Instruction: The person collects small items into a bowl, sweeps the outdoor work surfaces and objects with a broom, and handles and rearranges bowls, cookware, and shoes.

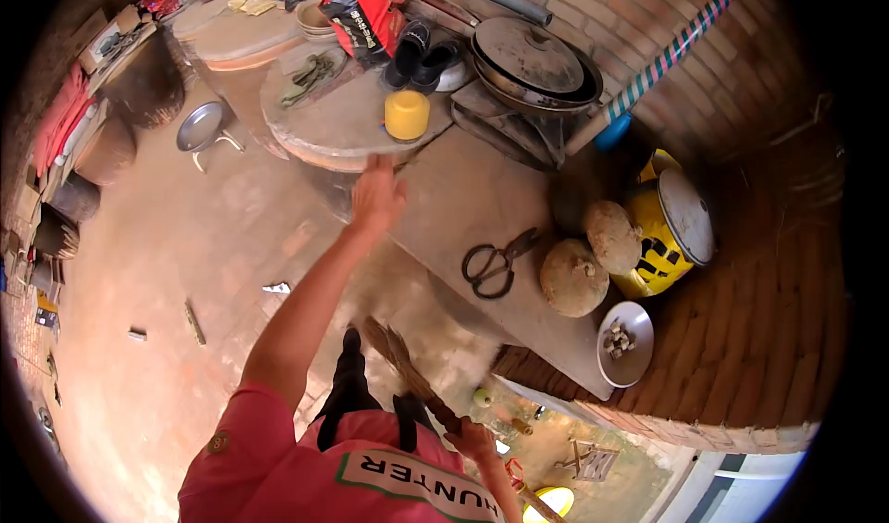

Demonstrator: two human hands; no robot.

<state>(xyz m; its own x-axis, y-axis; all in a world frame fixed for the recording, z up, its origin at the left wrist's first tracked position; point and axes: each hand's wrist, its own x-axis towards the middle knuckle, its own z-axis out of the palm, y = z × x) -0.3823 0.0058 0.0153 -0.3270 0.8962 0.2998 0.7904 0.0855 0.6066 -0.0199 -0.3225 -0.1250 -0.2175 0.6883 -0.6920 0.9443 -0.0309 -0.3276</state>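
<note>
My left hand (pixel 376 199) reaches forward with its fingers stretched out and nothing in them. Its fingertips are near the edge of a round slab lid (pixel 296 120), just short of a yellow cup-like container (pixel 406 116). Low in the view, my right hand (pixel 474 440) grips the handle of what looks like a broom (pixel 412 375), its frayed brown head pointing toward my feet. Black-handled scissors (pixel 498 266) lie on the ledge (pixel 472 194) to the right of my left hand.
Two rough round gourd-like things (pixel 574 278), a yellow bucket (pixel 659 236) and a white bowl (pixel 625 342) of small chunks stand on the right. A lidded wok (pixel 530 56), dark shoes (pixel 421 56) and red bag (pixel 366 14) are behind. A pan (pixel 202 127) stands left.
</note>
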